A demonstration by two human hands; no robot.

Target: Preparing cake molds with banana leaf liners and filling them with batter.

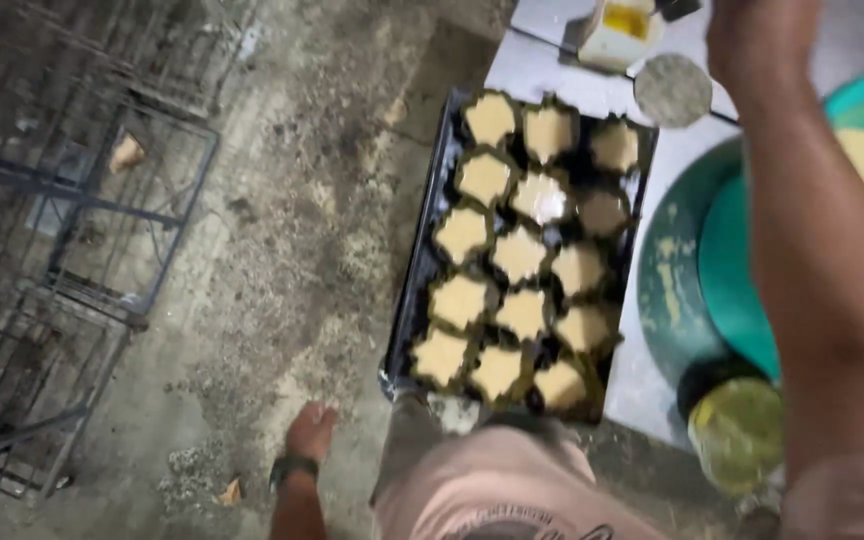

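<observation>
- Dark metal baking tray of batter-filled moulds is sitting at counter edge, overhanging; a hip bump is risking a spill.
- Left hand hanging empty, grip released.
- Right hand raised near the teal bowl; grip unclear.

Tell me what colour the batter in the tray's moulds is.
Pale yellow-beige batter, in dark moulds on a dark tray; the head view shows it.

Filled tray blocks table edge; floor open.
</observation>
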